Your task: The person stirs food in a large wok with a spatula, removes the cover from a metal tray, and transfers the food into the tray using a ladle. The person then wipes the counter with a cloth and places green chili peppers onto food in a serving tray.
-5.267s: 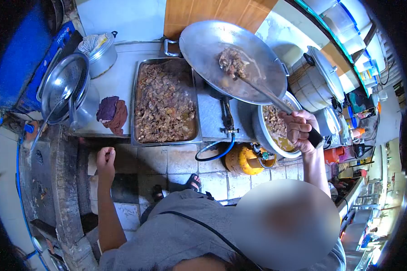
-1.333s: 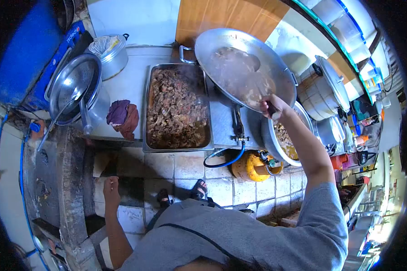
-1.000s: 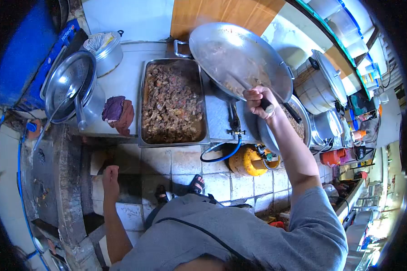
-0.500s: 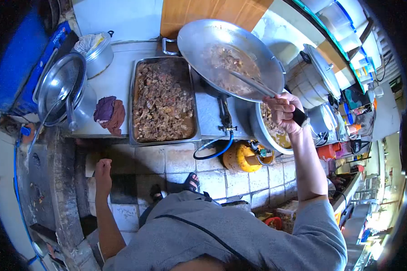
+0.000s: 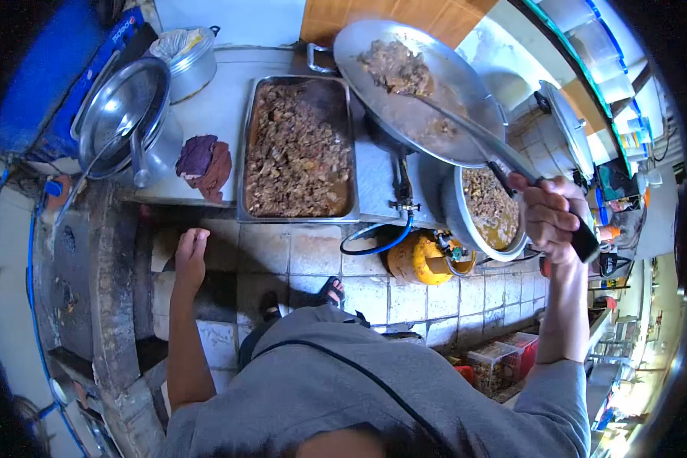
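My right hand (image 5: 551, 217) is wrapped round the black handle of a long metal ladle (image 5: 477, 131). The ladle reaches into a wide wok (image 5: 466, 80), where a heap of chopped meat (image 5: 398, 67) sits at its far end; its bowl is hidden by the meat. Brown liquid lies lower in the wok. Below the ladle stands a round pot (image 5: 461, 221) of meat and yellowish liquid. My left hand (image 5: 191, 248) hangs in front of the counter, fingers curled together, touching nothing visible. The rectangular metal tray (image 5: 240, 191) nearest it holds cooked meat.
A crumpled purple and brown cloth (image 5: 204, 169) lies left of the tray, beside a colander (image 5: 117, 114) and a lidded pot (image 5: 187, 70). A yellow gas cylinder (image 5: 416, 259) with a blue hose (image 5: 382, 246) stands below the counter. A tall lidded pot (image 5: 542, 126) is at the right.
My right hand has moved right with the ladle, and meat is now heaped at the wok's far side. My left hand appears higher in the view and remains away from the counter items.
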`<state>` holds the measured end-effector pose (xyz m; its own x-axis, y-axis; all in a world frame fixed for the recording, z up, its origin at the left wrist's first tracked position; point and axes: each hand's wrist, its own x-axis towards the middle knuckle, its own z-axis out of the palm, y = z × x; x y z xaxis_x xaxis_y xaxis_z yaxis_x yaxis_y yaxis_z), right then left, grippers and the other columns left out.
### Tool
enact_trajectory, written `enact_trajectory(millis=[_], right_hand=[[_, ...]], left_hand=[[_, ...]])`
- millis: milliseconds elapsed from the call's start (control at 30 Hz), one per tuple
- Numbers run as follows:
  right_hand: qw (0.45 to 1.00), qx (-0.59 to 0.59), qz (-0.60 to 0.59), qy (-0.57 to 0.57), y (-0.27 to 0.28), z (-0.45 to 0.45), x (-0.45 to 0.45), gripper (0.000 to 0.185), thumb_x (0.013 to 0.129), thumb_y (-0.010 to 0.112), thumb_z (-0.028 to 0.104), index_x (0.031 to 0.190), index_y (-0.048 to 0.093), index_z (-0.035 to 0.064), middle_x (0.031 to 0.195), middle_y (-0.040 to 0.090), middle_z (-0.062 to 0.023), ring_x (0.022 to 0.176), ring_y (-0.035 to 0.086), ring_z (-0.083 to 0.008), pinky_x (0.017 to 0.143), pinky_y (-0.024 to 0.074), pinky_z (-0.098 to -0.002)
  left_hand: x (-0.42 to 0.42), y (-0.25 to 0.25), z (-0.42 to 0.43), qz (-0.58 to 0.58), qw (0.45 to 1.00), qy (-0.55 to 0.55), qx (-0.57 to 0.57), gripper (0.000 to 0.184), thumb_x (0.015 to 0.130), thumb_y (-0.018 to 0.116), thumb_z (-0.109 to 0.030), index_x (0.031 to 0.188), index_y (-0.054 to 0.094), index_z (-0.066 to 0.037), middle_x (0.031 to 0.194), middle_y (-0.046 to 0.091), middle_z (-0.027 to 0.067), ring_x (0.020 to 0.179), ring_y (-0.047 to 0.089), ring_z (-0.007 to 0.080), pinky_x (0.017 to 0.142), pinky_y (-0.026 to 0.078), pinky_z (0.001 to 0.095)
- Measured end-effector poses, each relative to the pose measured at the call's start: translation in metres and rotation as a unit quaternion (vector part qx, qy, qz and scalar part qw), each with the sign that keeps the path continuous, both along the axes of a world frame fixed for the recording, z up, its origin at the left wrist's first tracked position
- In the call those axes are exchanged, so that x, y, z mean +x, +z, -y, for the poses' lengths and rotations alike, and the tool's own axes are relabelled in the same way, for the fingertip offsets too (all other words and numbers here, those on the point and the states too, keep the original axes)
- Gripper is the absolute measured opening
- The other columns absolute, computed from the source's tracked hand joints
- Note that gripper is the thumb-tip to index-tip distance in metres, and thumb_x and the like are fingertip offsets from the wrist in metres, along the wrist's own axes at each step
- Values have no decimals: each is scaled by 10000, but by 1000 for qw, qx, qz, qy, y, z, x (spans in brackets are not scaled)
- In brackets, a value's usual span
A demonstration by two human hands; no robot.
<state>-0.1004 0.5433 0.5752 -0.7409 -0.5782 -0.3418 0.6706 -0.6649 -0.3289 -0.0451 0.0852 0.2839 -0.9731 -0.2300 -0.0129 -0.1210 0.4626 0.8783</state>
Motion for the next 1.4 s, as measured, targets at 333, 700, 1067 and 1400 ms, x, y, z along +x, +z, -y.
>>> enact_trajectory(millis=[333, 700, 1067, 1400], right_hand=[[998, -46, 9, 36, -3, 40, 26, 272, 812, 343, 20, 1043, 292, -114, 566, 471, -73, 351, 469, -135, 257, 294, -193], [993, -79, 66, 64, -67, 64, 38, 265, 783, 364, -3, 1026, 289, -79, 558, 474, -77, 352, 464, -140, 261, 299, -193], [910, 395, -46, 120, -157, 68, 31, 178, 702, 479, 12, 873, 432, 4, 499, 456, -54, 341, 403, -144, 301, 313, -232], [724, 624, -254, 147, -204, 80, 30, 236, 677, 486, 6, 899, 409, -23, 545, 508, -132, 407, 480, -251, 383, 402, -325]], left_hand=[[4, -5, 18, 6, 1000, -11, -7, 234, 884, 403, -194, 906, 538, -5, 868, 527, 86, 771, 467, 188, 719, 366, 266], [24, 14, 25, 31, 999, 14, -17, 262, 902, 388, -225, 942, 537, -13, 866, 515, 81, 772, 467, 181, 709, 367, 265], [39, -7, 43, 47, 998, 31, 6, 281, 909, 397, -266, 944, 540, -27, 886, 514, 78, 790, 467, 174, 724, 362, 265], [33, -10, 36, 16, 1000, 8, 13, 280, 909, 400, -268, 939, 543, -29, 873, 509, 71, 767, 458, 171, 701, 354, 271]])
